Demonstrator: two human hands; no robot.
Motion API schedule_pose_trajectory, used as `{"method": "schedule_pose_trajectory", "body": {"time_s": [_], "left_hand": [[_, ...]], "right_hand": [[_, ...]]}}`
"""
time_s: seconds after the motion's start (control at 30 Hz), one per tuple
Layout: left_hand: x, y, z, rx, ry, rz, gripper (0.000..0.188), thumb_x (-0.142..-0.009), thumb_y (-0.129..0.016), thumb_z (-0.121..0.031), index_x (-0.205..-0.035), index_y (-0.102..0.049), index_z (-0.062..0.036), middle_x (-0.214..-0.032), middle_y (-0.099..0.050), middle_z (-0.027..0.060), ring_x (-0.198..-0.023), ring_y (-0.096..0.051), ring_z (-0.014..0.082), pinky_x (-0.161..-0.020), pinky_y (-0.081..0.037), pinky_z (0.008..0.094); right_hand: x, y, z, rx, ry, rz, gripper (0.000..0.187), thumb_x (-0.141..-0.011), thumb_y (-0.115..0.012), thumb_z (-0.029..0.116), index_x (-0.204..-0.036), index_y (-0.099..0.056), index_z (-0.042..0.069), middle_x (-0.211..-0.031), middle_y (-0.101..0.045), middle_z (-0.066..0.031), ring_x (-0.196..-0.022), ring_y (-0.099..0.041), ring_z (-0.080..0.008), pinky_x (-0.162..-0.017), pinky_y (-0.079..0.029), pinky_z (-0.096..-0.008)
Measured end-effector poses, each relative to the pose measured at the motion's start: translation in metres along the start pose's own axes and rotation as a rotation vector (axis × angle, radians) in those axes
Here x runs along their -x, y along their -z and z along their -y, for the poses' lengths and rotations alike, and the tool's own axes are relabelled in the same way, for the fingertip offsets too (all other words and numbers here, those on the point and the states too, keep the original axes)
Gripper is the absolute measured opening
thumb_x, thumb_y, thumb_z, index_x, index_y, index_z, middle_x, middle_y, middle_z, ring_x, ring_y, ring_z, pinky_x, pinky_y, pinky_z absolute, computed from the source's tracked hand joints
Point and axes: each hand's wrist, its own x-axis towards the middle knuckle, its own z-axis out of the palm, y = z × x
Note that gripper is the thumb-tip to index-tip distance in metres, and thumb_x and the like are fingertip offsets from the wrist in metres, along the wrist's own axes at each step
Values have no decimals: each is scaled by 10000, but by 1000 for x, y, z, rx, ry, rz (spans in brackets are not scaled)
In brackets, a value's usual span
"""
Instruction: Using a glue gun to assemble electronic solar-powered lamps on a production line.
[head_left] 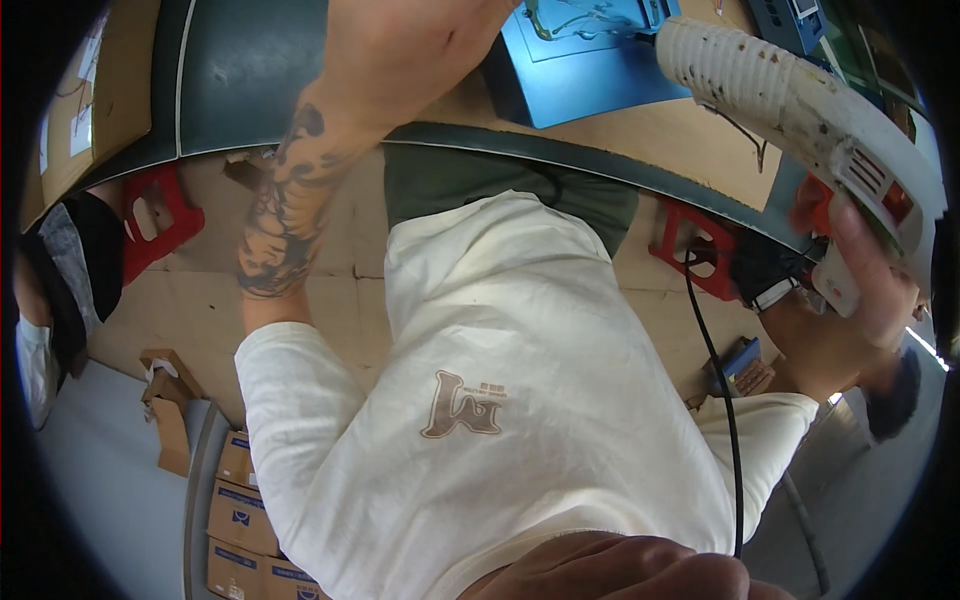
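A white hot glue gun (750,80) with a ridged barrel, vent slots and a bent wire stand is held in my right hand (875,270), at the far right. My fingers wrap its handle beside a red-orange part. The dark nozzle points left, over the top face of a blue metal box (585,75). On that face lie greenish, wire-like strands (545,22), cut off by the upper edge. My left hand (430,45) reaches to the box's left side from a tattooed forearm. Its fingers are out of the picture, so what they touch cannot be seen.
The box rests on a cardboard sheet (450,108) on the dark green table (250,80). Another blue device (790,22) stands at the upper right, a carton (105,110) at the left. Red stools (165,220) stand below; a person (65,290) sits at the left. A black cable (722,390) hangs down.
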Motion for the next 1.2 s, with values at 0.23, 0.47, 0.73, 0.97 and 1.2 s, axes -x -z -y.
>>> {"method": "schedule_pose_trajectory", "body": {"time_s": [0.23,0.47,0.73,0.97,1.2], "left_hand": [[-2,0,2,53,-16,-25,286,-882,-684,-1,-1167,-690,-26,-1067,-736,149,-917,-736,268,-775,-591,304],[7,-2,9,140,-48,-23,317,-919,-638,-53,-1234,-640,-19,-1125,-711,156,-990,-709,275,-849,-574,364],[8,-14,28,16,-286,-51,302,-882,-627,51,-1163,-700,-31,-1102,-734,97,-968,-724,243,-824,-590,307],[3,1,15,-63,-376,152,290,-833,-661,34,-1119,-701,8,-1125,-721,143,-1047,-700,320,-933,-564,400],[4,16,4,-84,-237,445,330,-846,-669,-12,-1175,-697,-10,-1211,-690,147,-1193,-632,332,-1066,-462,492]], "right_hand": [[-9,13,17,294,-140,88,304,-936,-626,97,-1223,-612,-1,-945,-694,-120,-809,-655,-220,-764,-524,-319],[-9,22,35,378,77,130,312,-934,-640,94,-1235,-613,15,-990,-705,-126,-865,-660,-232,-832,-521,-336],[18,13,-79,-719,333,-127,533,-841,-587,266,-1220,-550,-107,-1029,-662,-279,-978,-668,-374,-882,-533,-404],[16,-62,-154,-1263,258,-119,516,-865,-563,346,-1128,-569,-97,-973,-648,-275,-966,-653,-412,-791,-552,-387],[14,-103,-175,-1482,252,-104,505,-874,-528,356,-1113,-553,-88,-977,-619,-251,-909,-655,-373,-868,-521,-409]]}}
